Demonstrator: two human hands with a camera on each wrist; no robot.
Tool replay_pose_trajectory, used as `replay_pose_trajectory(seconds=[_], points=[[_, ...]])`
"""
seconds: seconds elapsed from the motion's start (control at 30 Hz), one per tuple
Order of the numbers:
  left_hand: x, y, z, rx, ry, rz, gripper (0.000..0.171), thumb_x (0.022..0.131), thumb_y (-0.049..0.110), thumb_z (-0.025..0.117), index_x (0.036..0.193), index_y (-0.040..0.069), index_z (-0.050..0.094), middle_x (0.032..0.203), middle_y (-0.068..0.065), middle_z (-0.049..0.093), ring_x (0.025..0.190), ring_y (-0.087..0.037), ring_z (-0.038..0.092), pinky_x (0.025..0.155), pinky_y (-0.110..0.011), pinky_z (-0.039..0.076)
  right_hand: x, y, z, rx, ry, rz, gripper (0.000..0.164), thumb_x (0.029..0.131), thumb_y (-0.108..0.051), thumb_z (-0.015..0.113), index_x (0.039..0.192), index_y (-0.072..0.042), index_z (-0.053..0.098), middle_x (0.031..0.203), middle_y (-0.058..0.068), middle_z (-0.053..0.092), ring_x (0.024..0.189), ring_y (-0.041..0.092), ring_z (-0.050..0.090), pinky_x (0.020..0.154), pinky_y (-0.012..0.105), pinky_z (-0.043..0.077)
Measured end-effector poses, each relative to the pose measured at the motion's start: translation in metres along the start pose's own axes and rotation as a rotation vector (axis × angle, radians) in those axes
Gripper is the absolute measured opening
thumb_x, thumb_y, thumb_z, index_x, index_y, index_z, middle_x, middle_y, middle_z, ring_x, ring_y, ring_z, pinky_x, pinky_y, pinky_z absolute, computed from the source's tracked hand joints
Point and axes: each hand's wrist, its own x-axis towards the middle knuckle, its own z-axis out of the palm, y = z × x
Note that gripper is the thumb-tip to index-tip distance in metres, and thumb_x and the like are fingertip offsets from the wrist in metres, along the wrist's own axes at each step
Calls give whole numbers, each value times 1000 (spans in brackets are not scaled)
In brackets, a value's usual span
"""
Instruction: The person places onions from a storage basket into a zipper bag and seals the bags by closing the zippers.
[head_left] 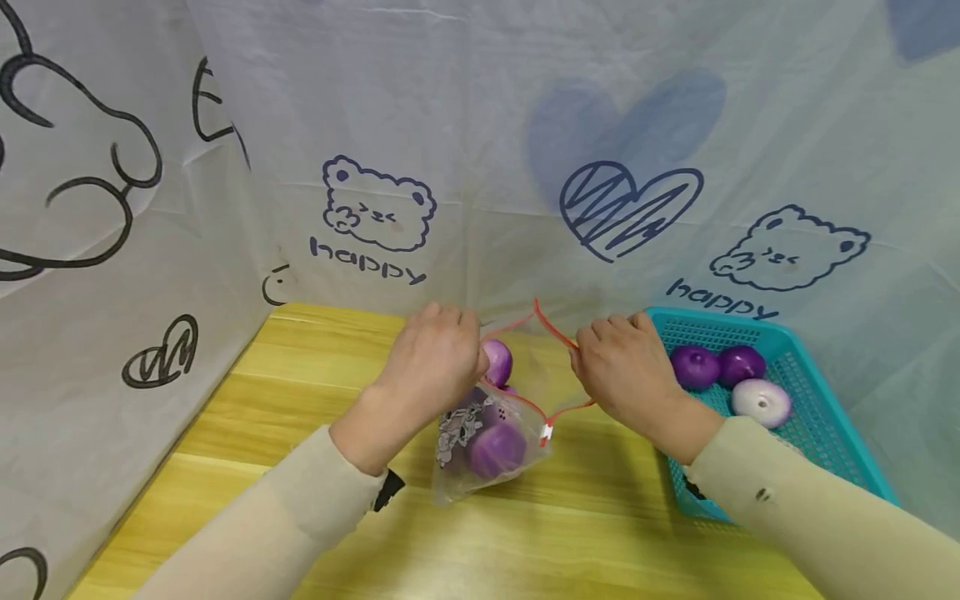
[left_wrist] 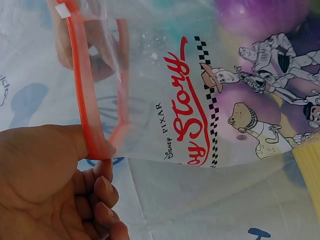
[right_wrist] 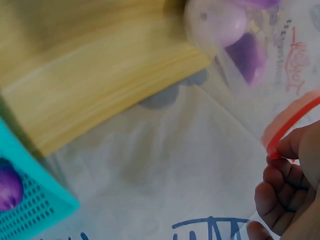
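A clear zip bag (head_left: 457, 479) with a red zip edge and printed cartoon figures hangs between my two hands, its mouth spread apart. Purple onions (head_left: 498, 448) lie inside it, and the printing partly covers them. My left hand (head_left: 437, 354) pinches one end of the red edge between thumb and fingers, as the left wrist view shows. At the opposite end, my right hand (head_left: 626, 371) pinches the edge the same way. A white slider (head_left: 547, 433) sits on the zip, on the near side of the mouth.
To the right stands a turquoise basket (head_left: 825, 417) holding two purple onions (head_left: 695, 367) and a paler one (head_left: 761, 403). My right forearm crosses over its near part. Beneath everything is a yellow wood-grain table (head_left: 300, 375), with a printed white cloth (head_left: 480, 108) behind it and at left.
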Motion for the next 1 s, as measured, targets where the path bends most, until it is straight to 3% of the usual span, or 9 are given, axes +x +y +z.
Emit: replay_pose_trajectory(seconds=[0.23, 0.47, 1.0], points=[[-1, 6, 3, 43, -34, 24, 20, 88, 18, 73, 80, 5, 60, 73, -6, 55, 69, -24, 51, 58, -36, 44, -1, -8, 5, 62, 14, 37, 31, 93, -17, 69, 70, -8, 50, 61, 7, 49, 60, 31, 54, 62, 43, 36], [-3, 6, -1, 28, -95, 0, 20, 90, 20, 73, 83, 5, 61, 77, -5, 55, 73, -23, 49, 62, -34, 43, -1, -6, 6, 73, -5, 79, 30, 93, -21, 68, 73, -8, 51, 64, 8, 54, 63, 32, 57, 62, 45, 35], [-8, 5, 6, -36, 14, -7, 13, 88, 13, 69, 82, 4, 62, 73, -6, 54, 70, -25, 48, 57, -35, 41, -13, 0, 5, 76, -28, 102, 29, 95, -23, 68, 77, -6, 53, 70, 11, 57, 71, 35, 59, 65, 45, 38]])
